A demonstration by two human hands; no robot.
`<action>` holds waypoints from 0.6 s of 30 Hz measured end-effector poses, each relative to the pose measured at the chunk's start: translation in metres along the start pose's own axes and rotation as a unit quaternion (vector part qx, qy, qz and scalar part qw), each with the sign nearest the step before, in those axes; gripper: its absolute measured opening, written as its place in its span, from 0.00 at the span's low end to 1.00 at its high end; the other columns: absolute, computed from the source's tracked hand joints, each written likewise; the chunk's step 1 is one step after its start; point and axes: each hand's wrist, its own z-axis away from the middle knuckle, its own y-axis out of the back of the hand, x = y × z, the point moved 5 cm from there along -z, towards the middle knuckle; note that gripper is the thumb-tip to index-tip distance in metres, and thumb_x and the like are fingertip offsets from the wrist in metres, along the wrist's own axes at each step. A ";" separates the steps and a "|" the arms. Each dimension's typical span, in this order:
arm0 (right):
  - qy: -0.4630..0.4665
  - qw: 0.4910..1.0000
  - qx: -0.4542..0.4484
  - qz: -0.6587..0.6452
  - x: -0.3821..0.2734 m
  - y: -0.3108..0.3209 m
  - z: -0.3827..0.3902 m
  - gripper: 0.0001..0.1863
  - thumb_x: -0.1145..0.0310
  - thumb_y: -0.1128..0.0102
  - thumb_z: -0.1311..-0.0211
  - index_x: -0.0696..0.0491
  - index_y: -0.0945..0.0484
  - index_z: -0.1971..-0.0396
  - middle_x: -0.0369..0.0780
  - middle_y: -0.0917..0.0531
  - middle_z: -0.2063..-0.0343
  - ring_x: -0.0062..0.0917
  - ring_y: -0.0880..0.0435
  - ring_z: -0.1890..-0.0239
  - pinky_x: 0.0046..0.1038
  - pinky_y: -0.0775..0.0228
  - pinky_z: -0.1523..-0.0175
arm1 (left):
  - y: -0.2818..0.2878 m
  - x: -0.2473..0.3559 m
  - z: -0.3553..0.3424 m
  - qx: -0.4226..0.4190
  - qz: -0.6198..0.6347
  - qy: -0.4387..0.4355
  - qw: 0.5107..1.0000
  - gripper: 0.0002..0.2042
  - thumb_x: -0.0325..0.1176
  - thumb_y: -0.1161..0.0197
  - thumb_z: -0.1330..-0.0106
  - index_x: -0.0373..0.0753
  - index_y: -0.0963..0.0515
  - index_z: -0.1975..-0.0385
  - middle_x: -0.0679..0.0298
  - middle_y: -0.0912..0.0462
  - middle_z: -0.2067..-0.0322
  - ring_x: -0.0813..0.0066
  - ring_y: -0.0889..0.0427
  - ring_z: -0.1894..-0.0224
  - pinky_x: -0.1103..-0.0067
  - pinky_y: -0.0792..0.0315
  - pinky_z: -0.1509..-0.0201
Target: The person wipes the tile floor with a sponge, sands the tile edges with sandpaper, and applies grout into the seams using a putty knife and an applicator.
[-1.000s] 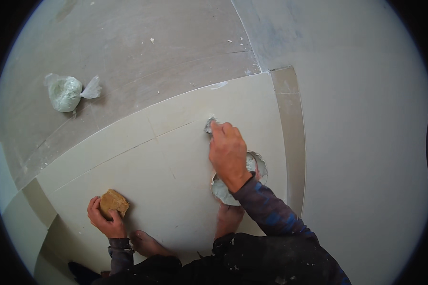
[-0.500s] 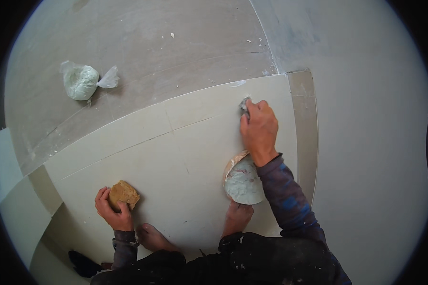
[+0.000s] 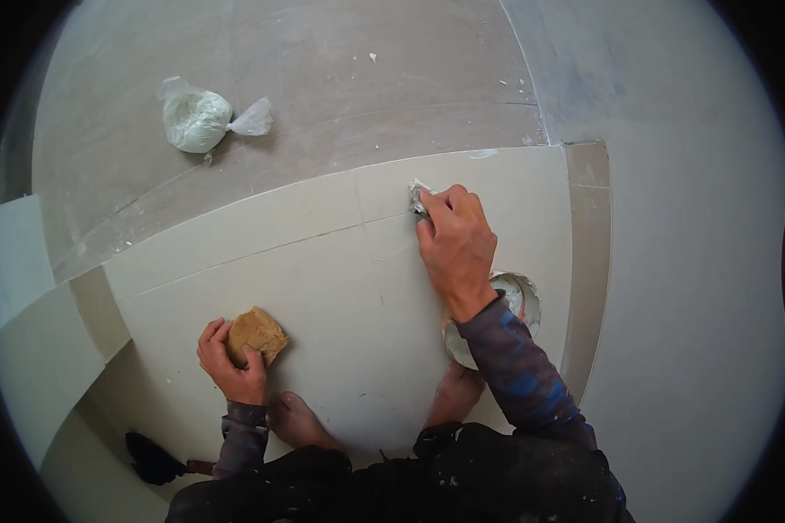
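My left hand [image 3: 234, 363] grips a rough yellow-brown block [image 3: 257, 331], low over the pale tiled surface [image 3: 340, 288] beside my bare foot. My right hand [image 3: 458, 244] is closed on a small grey piece smeared with white [image 3: 419, 196], at a thin line in the tiles; its exact kind is unclear. Behind my right forearm, a round container of white paste [image 3: 528, 305] is partly hidden, just above my other foot.
A knotted clear bag of pale powder [image 3: 196, 122] lies on dusty grey flooring [image 3: 340, 96] with small white flakes. Stepped pale edges [image 3: 39, 349] run down the left, near a dark object with a reddish handle [image 3: 153, 458]. A broad pale surface [image 3: 689, 261] spans the right.
The whole view has shifted, carrying the scene rightward and upward. My right hand and its piece moved up, then back left along the tiles. My left hand still grips the block.
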 end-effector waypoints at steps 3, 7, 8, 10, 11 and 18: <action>0.029 0.995 -0.004 0.098 -0.028 -0.039 0.020 0.18 0.75 0.34 0.45 0.53 0.16 0.52 0.35 0.22 0.64 0.30 0.21 0.61 0.30 0.21 0.69 | -0.003 -0.001 0.000 -0.004 0.003 0.003 1.000 0.22 0.29 0.40 0.44 0.38 0.24 0.46 0.54 0.24 0.42 0.51 0.28 0.38 0.58 0.40 0.31; 0.159 0.986 -0.057 0.009 -0.119 -0.067 0.056 0.16 0.74 0.38 0.41 0.54 0.17 0.52 0.35 0.24 0.64 0.28 0.21 0.60 0.26 0.20 0.71 | 0.003 -0.006 -0.001 -0.001 -0.002 0.003 1.000 0.22 0.29 0.40 0.44 0.38 0.23 0.46 0.53 0.24 0.42 0.51 0.27 0.38 0.58 0.40 0.31; 0.158 0.986 -0.055 0.013 -0.118 -0.064 0.056 0.16 0.74 0.38 0.41 0.54 0.17 0.52 0.35 0.24 0.64 0.28 0.21 0.60 0.26 0.20 0.71 | 0.002 -0.006 0.000 -0.001 -0.005 0.005 1.000 0.22 0.29 0.40 0.45 0.38 0.23 0.46 0.54 0.24 0.42 0.51 0.27 0.38 0.58 0.40 0.31; 0.113 0.980 -0.108 -0.124 -0.116 -0.063 0.055 0.13 0.74 0.38 0.42 0.57 0.17 0.56 0.40 0.23 0.61 0.33 0.21 0.59 0.29 0.18 0.62 | 0.004 -0.011 0.000 -0.001 -0.008 0.002 1.000 0.22 0.29 0.40 0.45 0.38 0.23 0.46 0.54 0.24 0.42 0.51 0.27 0.38 0.58 0.40 0.31; 0.063 0.974 -0.116 -0.184 -0.100 -0.052 0.045 0.14 0.74 0.36 0.42 0.56 0.17 0.55 0.40 0.23 0.61 0.35 0.20 0.58 0.33 0.20 0.59 | 0.002 -0.013 0.002 0.000 -0.006 0.004 1.000 0.22 0.29 0.40 0.45 0.38 0.23 0.46 0.53 0.24 0.42 0.51 0.28 0.38 0.58 0.40 0.31; -0.113 0.989 0.043 0.081 0.108 0.035 0.015 0.19 0.78 0.35 0.42 0.59 0.17 0.49 0.45 0.18 0.58 0.43 0.16 0.57 0.41 0.22 0.53 | 0.000 -0.001 -0.001 -0.007 0.021 0.000 1.000 0.23 0.29 0.40 0.45 0.39 0.24 0.46 0.54 0.24 0.41 0.51 0.28 0.39 0.59 0.40 0.31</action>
